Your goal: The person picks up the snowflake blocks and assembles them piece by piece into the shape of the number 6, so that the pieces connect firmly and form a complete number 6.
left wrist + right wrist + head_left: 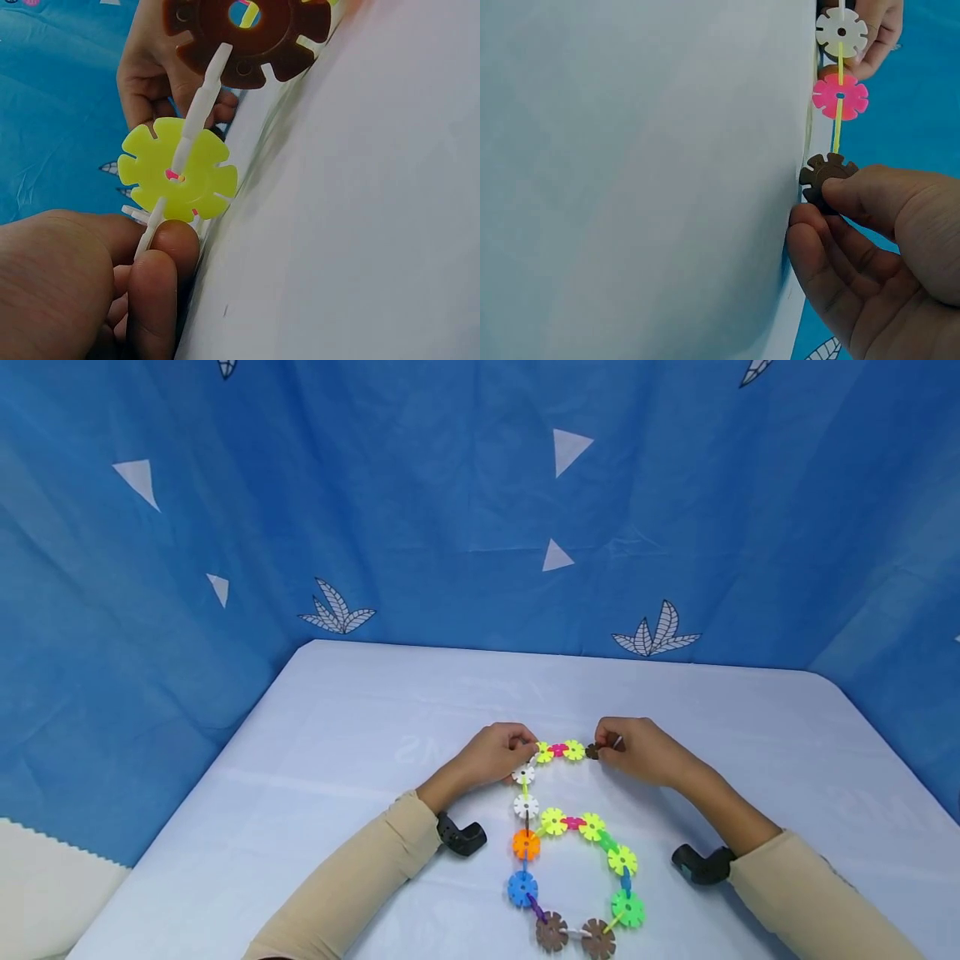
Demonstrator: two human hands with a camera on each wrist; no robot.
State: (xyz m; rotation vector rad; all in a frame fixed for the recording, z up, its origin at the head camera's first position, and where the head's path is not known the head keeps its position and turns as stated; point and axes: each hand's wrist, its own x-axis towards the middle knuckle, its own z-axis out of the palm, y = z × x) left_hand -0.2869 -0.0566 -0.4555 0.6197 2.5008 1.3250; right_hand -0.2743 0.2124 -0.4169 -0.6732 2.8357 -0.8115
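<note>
Notched plastic flower discs are joined slot to slot into a loop with an arm rising from its upper left and bending right. At that bend, my left hand [498, 752] pinches a white disc [151, 229], seen edge-on in the left wrist view beside a yellow disc [206, 165]. My right hand [637, 747] pinches a dark brown disc [817, 176] at the row's right end, thumb over its face. Between the hands run yellow discs and a pink disc [841, 97]. Part of the bend is hidden by the left fingers.
Nearer on the white tabletop [300, 827] lies the loop, with an orange disc [526, 844], a blue disc [522, 889], a green disc [628, 909] and brown discs at the bottom. Black wrist devices show beside both sleeves. A blue curtain [450, 485] hangs behind the table.
</note>
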